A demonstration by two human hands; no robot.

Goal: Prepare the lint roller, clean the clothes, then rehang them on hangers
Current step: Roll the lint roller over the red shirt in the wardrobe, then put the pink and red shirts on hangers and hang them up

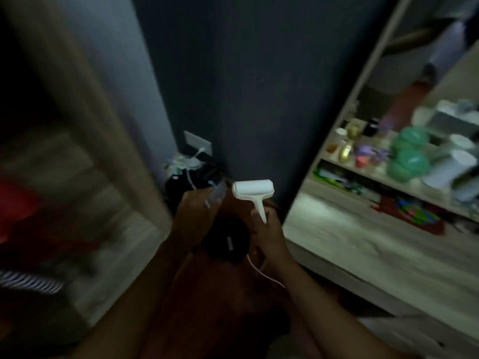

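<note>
A white lint roller (pixel 253 189) stands upright in the dim middle of the view, its roll at the top. My right hand (pixel 267 230) grips its thin handle from below. Just to the left, my left hand (pixel 195 211) pinches a crumpled greyish sheet (pixel 219 192), blurred, which looks like a used roller sheet. The two hands are close together but apart. No clothes or hangers show clearly.
A dark wall (pixel 246 86) fills the centre, with a socket plate (pixel 198 145) and white cables low on it. A wooden door frame (pixel 85 125) runs down the left. On the right, open shelves (pixel 375 174) hold bottles, green containers and white rolls. A dark round object (pixel 225 240) lies below my hands.
</note>
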